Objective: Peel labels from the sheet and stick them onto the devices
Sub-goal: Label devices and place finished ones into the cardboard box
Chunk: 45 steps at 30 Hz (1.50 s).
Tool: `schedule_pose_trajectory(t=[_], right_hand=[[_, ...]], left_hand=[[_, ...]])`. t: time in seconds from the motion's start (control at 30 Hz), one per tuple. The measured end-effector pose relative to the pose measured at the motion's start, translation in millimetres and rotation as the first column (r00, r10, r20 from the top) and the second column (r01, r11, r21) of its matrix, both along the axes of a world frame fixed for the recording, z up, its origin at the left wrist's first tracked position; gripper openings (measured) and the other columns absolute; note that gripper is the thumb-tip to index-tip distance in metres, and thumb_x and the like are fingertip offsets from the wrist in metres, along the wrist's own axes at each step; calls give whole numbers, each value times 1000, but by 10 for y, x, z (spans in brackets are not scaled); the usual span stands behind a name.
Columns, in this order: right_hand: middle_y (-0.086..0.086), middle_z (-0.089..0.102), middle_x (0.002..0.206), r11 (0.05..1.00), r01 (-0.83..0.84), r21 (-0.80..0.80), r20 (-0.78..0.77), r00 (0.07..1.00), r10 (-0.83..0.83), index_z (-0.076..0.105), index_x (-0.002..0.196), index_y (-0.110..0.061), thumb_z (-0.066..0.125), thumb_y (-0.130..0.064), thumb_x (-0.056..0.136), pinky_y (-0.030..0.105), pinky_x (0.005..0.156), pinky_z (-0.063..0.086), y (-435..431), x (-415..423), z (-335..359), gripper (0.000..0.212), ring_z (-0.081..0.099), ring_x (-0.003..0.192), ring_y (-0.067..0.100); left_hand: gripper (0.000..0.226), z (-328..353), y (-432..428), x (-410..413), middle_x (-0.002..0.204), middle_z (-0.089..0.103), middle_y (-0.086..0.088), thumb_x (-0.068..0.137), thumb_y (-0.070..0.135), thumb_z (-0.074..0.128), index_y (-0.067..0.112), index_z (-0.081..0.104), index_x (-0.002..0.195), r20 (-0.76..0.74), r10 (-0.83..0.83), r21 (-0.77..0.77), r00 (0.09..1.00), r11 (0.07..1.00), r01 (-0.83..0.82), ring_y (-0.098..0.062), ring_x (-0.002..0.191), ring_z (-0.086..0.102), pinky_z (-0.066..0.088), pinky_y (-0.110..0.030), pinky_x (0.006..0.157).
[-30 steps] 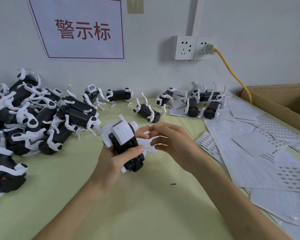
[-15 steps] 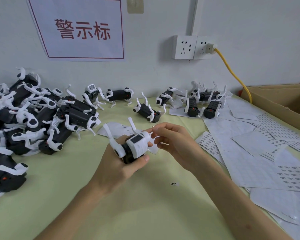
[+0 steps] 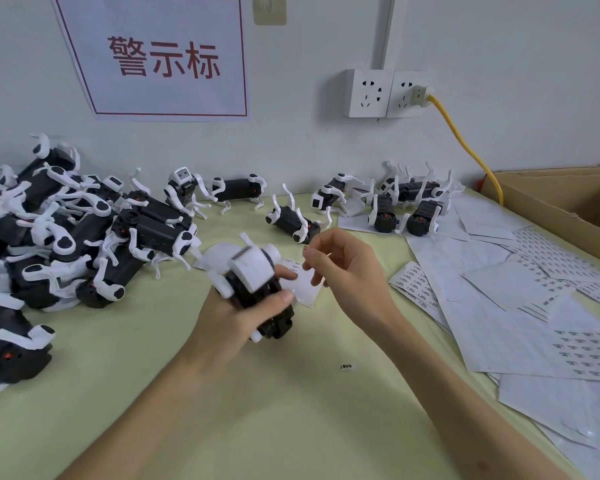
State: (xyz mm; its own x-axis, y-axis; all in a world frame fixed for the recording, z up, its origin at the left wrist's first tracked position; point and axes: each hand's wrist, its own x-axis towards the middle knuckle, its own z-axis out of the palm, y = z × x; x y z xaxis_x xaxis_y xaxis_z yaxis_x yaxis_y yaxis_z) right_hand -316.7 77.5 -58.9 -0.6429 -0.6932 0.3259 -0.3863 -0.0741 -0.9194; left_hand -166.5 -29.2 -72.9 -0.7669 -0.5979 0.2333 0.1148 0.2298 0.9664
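Centrally, the left hand (image 3: 222, 323) grips a small black-and-white dog-shaped device (image 3: 253, 282), fingers curled round its body; the right hand (image 3: 350, 275), just beside it, pinches what looks like a tiny label (image 3: 306, 250) between thumb and forefinger. A small label sheet (image 3: 303, 289) sits between the hands, under the left fingertips. The device seems light, rigid plastic with thin legs that could snap, so the body is the place to hold. Its long axis runs diagonally, white end up and away, dark end toward the person. More devices (image 3: 84, 244) lie piled left of the left hand.
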Motion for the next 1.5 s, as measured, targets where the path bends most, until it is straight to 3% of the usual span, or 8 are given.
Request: schedule_pose_trajectory(t=[0.33, 0.5, 0.63, 0.8, 0.97, 1.13, 1.27, 1.5], right_hand=[[-11, 62, 123, 981, -184, 65, -264, 945, 194, 34, 147, -31, 84, -36, 75, 10, 91, 39, -7, 170, -109, 88, 56, 119, 1], [-16, 61, 126, 985, -169, 24, -201, 965, 170, 32, 147, -35, 85, -34, 76, 18, 97, 44, -34, 185, -132, 89, 58, 118, 1], [-8, 67, 123, 982, -156, -105, 11, 987, 158, 39, 141, -38, 83, -31, 75, 39, 100, 53, -69, 177, -100, 79, 65, 116, 13], [14, 70, 118, 970, -39, -240, 315, 942, 116, 49, 137, -33, 82, -34, 72, 27, 89, 53, -32, 24, 4, 72, 71, 107, 23], [4, 74, 114, 953, 34, -301, 505, 853, 129, 54, 135, -22, 74, -36, 78, 34, 85, 52, 2, -115, 32, 62, 71, 106, 23], [1, 69, 99, 947, -58, -317, 527, 819, 227, 58, 125, -16, 68, -37, 81, 43, 85, 55, 16, -116, 58, 50, 67, 92, 18], [33, 63, 124, 946, -224, -232, 466, 829, 311, 54, 132, -12, 75, -39, 74, 63, 101, 46, 7, -20, 22, 67, 60, 114, 49], [12, 72, 118, 967, -229, -110, 367, 895, 254, 60, 128, -26, 76, -42, 75, 46, 85, 38, -1, -15, 3, 58, 63, 98, 31]], left_hand=[[65, 137, -64, -4, 121, 58, -19, 95, 50, 51, 1, 56, 137, -267, -11, 655, 964, 731, 190, -31, 106, 60, 46, -36, 81], [72, 141, -68, 6, 128, 56, -24, 102, 48, 38, -11, 44, 143, -283, -79, 617, 956, 748, 244, -31, 113, 51, 42, -40, 93], [29, 96, -36, -40, 109, 71, 0, 92, 35, 57, 19, 74, 109, -240, -41, 453, 970, 879, 150, -16, 106, 62, 44, -47, 100], [39, 71, -49, -55, 129, 66, 20, 79, 30, 61, 35, 76, 115, 19, 68, 244, 997, 967, -71, 3, 117, 59, 44, -35, 105], [29, 0, -211, -51, 108, 76, 1, 97, 12, 56, 22, 81, 88, 126, 263, 329, 957, 899, -290, -17, 94, 68, 51, -35, 85], [37, 53, -296, -15, 95, 75, -8, 105, 32, 41, 10, 71, 98, -43, 124, 565, 991, 821, -78, -24, 84, 69, 52, -38, 79], [53, 55, -209, -45, 105, 74, -14, 98, 53, 43, 12, 74, 105, 40, -115, 515, 993, 854, 78, -31, 88, 67, 50, -36, 76], [56, 38, -143, -18, 100, 74, -18, 83, 66, 61, 20, 76, 111, 106, -299, 392, 948, 889, 236, -30, 95, 71, 54, -41, 90]])
